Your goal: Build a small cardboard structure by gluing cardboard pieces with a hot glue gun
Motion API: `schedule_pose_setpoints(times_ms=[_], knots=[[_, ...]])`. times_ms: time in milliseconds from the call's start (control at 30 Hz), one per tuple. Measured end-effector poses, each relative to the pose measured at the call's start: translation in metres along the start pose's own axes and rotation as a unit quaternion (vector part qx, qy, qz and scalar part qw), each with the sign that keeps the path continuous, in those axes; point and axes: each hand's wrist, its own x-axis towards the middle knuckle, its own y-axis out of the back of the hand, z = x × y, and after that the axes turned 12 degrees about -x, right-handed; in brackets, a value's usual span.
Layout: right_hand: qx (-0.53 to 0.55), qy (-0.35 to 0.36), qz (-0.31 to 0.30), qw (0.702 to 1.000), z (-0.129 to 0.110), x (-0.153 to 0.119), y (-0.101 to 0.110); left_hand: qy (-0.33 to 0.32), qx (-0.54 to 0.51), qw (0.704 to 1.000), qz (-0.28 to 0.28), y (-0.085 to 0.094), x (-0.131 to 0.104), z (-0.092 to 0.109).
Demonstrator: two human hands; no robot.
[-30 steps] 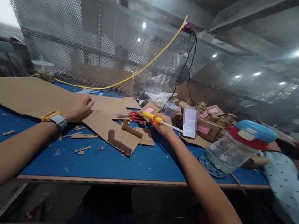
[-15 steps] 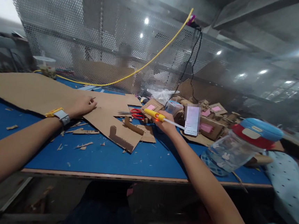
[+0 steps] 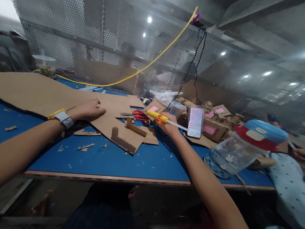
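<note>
My left hand (image 3: 90, 109) rests palm down on a large cardboard sheet (image 3: 37, 92), its thumb apart from the fingers and nothing visible in it. My right hand (image 3: 169, 124) is wrapped round a yellow glue gun (image 3: 154, 114) with a red light and a long white glue stick at its rear. Left of the gun lie red-handled scissors (image 3: 140, 116). Below them, two upright cardboard strips (image 3: 123, 141) stand on a cardboard piece (image 3: 133, 136). A lit phone (image 3: 195, 122) leans just right of my right hand.
A bottle with a blue and red lid (image 3: 234, 150) stands at the right, before a pile of cardboard parts (image 3: 215, 129). Behind are a clear tub (image 3: 178, 109) and a yellow cable (image 3: 151, 64). Another person's dotted sleeve (image 3: 287, 179) is at the far right. Scraps litter the blue table (image 3: 148, 167).
My left hand has shifted slightly right over the cardboard, and its fingers reach out further. My right hand and the glue gun have barely moved. At the far right, the other person's hand has moved left.
</note>
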Motion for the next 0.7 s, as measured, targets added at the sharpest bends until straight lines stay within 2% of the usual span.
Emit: schedule_pose_setpoints(times_ms=[233,367,467,567,633,700], knots=[[0.020,0.008,0.023,1.000,0.003,0.000,-0.003,0.045,-0.144,0.987,-0.052,0.005,-0.005,0.005],[0.038,0.016,0.043,0.998,0.007,0.002,-0.009,0.071,-0.255,0.962,-0.067,0.021,-0.009,0.010],[0.051,0.021,0.058,0.997,0.011,0.004,-0.014,0.059,-0.374,0.924,-0.060,0.041,-0.013,0.017],[0.062,0.024,0.072,0.995,0.015,0.005,-0.018,0.038,-0.508,0.860,-0.026,0.052,-0.015,0.025],[0.065,0.019,0.079,0.995,0.017,0.005,-0.020,0.028,-0.561,0.827,-0.007,0.049,-0.016,0.030],[0.065,0.007,0.086,0.994,0.018,0.005,-0.021,0.023,-0.594,0.804,0.007,0.038,-0.015,0.034]])
